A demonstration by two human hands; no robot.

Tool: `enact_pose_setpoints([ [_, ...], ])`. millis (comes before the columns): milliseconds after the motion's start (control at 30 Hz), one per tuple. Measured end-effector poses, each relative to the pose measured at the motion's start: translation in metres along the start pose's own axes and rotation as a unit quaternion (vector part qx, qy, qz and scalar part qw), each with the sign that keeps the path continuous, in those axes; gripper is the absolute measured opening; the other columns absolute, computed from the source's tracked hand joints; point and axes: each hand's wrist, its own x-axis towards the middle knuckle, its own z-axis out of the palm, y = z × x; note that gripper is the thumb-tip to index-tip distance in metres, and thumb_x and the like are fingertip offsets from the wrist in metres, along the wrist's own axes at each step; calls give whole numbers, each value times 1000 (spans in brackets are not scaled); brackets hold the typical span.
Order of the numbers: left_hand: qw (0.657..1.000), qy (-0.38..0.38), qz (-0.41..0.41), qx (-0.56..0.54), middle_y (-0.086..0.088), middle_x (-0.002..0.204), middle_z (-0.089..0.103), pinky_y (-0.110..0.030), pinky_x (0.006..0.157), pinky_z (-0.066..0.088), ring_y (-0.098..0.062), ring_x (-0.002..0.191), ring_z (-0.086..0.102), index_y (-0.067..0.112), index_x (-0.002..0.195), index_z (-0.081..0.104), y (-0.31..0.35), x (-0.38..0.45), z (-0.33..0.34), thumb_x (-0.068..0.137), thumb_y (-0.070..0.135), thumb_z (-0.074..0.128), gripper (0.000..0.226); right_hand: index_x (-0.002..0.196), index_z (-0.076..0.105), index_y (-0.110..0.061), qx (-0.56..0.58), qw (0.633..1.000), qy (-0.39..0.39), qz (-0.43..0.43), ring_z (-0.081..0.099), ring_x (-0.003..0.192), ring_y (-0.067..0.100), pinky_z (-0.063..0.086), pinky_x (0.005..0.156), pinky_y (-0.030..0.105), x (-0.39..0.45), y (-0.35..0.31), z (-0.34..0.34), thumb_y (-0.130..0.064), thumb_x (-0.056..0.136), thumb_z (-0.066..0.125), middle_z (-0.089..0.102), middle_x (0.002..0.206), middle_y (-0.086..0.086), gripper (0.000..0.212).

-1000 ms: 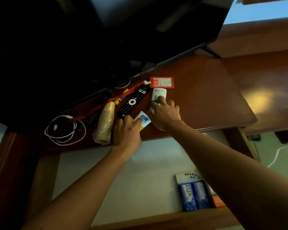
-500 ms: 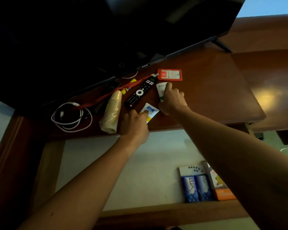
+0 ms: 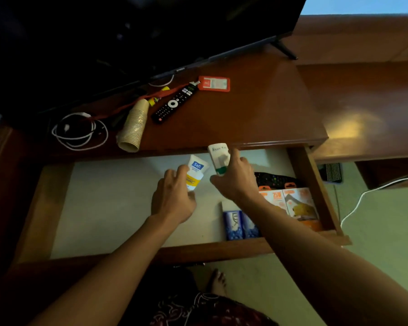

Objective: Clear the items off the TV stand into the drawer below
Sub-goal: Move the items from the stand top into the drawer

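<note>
My left hand (image 3: 174, 198) grips a white, yellow and blue Safi tube (image 3: 195, 171) above the open drawer (image 3: 118, 208). Just to its right, my right hand (image 3: 233, 180) holds a white tube with a green cap (image 3: 219, 157), also over the drawer. On the wooden TV stand (image 3: 245, 114) lie a black remote (image 3: 173, 103), a red card holder (image 3: 214, 83) on a red lanyard, a stack of paper cups (image 3: 133, 128), a coiled white cable (image 3: 79, 131) and a yellow item (image 3: 157, 98) half hidden behind the cups.
The drawer's right side holds blue soap boxes (image 3: 240, 225), orange boxes (image 3: 290, 203) and a dark pouch (image 3: 275, 180). The TV (image 3: 127, 31) overhangs the stand's back. A white cord (image 3: 363, 198) runs across the floor at right. My foot (image 3: 218, 282) shows below the drawer front.
Both hands lifted their tubes off the stand top and brought them toward me, over the open drawer. The view has tilted down, showing more of the drawer.
</note>
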Motion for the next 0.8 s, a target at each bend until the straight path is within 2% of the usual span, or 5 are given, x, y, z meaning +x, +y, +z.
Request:
enact_pose_setpoints([
  [167,996,-58,-62,-6,-11,120,52,-36,68,46,-31,98,58,28,133,32,-4,-18,26,84,30,71,63,141,26,-22,-6,998,-54,19,49,110,38,47,87,45,-36,27,29,-35,70,76,47,121,15,88],
  [333,984,-138,-113,8,-15,128,47,-35,71,43,-33,103,59,30,146,17,-15,-11,47,87,28,70,79,152,5,-33,-94,981,-165,40,46,117,48,47,93,49,-32,32,62,-34,76,75,38,131,22,103],
  [433,976,-171,-138,13,-16,131,44,-36,77,49,-34,107,59,34,152,7,-22,-7,57,87,30,71,91,156,-2,-33,-152,966,-206,35,43,120,49,44,94,47,-28,29,77,-34,80,74,34,135,25,107],
  [600,969,-195,-153,2,-16,134,41,-36,79,46,-33,113,56,37,154,6,-34,-4,64,88,32,73,94,156,-2,-31,-214,952,-216,21,41,122,43,47,90,45,-19,21,94,-42,80,74,33,137,26,108],
  [800,964,-226,-139,-31,-15,135,41,-43,98,48,-37,118,54,31,153,18,-53,-4,69,84,39,76,91,157,-5,-27,-290,933,-212,19,43,125,41,39,97,52,-15,19,107,-59,77,69,42,139,25,114],
])
